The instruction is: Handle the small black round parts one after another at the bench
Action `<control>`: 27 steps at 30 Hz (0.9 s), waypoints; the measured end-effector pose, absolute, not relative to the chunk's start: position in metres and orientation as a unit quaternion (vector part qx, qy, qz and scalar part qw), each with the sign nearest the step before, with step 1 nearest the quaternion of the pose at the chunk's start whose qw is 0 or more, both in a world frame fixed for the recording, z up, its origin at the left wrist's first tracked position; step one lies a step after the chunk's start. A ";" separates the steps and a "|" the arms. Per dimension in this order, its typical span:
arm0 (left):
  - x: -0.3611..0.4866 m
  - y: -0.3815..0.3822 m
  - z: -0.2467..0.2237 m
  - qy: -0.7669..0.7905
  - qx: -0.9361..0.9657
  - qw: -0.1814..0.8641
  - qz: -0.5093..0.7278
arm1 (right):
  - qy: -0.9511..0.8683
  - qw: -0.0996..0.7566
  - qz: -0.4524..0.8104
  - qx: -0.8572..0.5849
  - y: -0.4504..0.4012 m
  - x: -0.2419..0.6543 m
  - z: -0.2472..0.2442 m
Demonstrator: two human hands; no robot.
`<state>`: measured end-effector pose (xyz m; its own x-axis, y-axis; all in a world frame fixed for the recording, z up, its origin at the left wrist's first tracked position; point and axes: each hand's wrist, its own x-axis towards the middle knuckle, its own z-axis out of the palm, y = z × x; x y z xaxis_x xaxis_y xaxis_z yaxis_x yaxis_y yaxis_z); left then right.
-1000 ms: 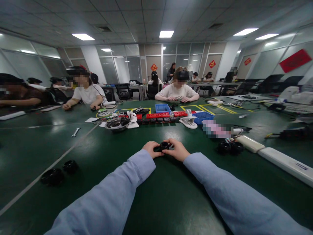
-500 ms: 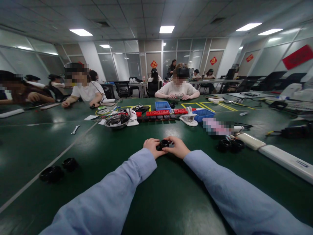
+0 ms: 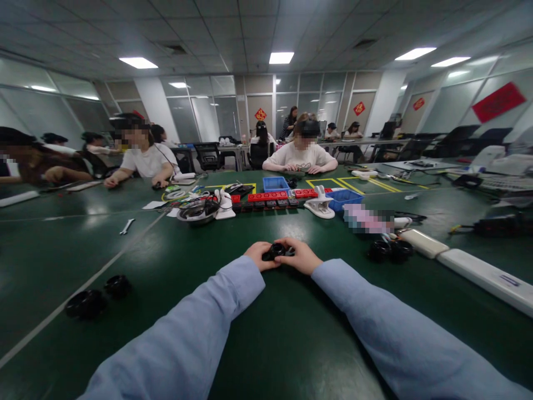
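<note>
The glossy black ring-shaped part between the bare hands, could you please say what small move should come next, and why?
I would probably turn the glossy black ring-shaped part slightly with the right hand while the left hand steadies it: both hands hold it from opposite sides, and their fingers hide much of its outer wall.

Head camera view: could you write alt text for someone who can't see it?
A person's left hand and right hand hold a small black part between them at a green table. Other black pieces lie to the left and right, and a wrench lies farther off at left. Across the table sits a person in a pale top.
</note>
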<state>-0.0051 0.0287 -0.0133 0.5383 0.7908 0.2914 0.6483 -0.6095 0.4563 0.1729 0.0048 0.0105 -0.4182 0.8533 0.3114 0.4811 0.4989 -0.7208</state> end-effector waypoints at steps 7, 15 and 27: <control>-0.003 0.021 -0.009 0.486 0.824 0.117 0.267 | -0.792 0.353 0.208 -0.452 0.003 0.171 0.009; 0.001 0.014 -0.008 0.516 0.817 0.041 0.253 | -0.794 0.363 0.139 -0.467 0.000 0.166 0.007; -0.011 0.032 -0.019 0.404 0.875 0.115 0.240 | -0.795 0.341 0.287 -0.412 0.007 0.175 0.013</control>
<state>-0.0108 0.0322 -0.0191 0.5585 0.7623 0.3272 0.6517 -0.6472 0.3955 0.1745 0.0071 0.0126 -0.4281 0.8510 0.3043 0.4594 0.4949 -0.7376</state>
